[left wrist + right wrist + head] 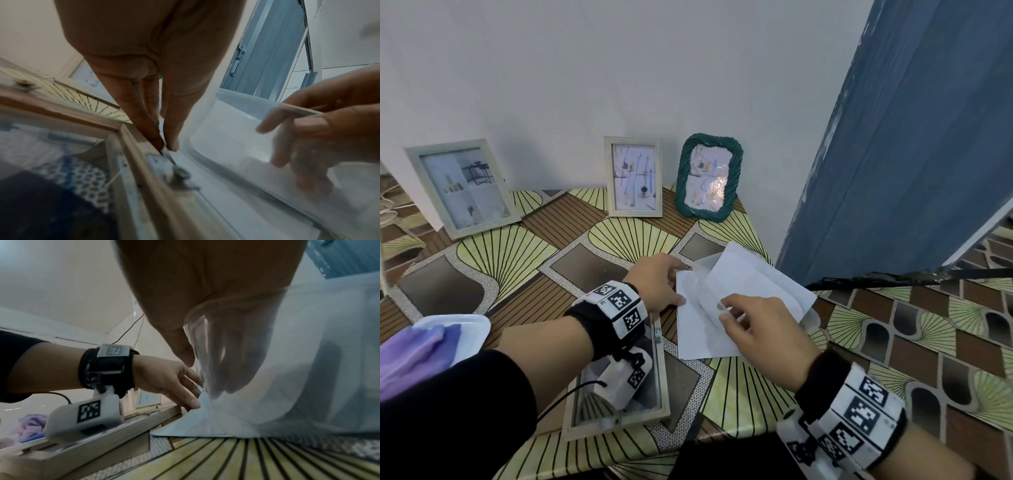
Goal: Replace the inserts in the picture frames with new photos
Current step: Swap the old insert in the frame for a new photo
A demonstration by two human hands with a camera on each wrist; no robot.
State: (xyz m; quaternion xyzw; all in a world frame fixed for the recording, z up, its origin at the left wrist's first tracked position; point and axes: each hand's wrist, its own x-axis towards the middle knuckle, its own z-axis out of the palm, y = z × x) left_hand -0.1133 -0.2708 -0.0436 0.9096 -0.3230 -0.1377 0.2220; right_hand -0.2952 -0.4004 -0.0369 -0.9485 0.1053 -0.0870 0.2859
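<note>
With the left hand (658, 281) pressing straight fingers on the sheets (697, 330) lying beside the open frame (616, 394), the right hand (755, 329) pinches the clear sleeve (709, 298) and should peel slowly, keeping the paper flat and uncreased.

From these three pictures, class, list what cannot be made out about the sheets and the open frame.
- White sheets, head view: any printed side is not visible.
- Right hand, right wrist view: fingers blurred behind the clear sleeve.
- Open frame, head view: partly hidden by the left forearm and wrist camera.
- Left hand, left wrist view: its fingertip contact is blurred.
</note>
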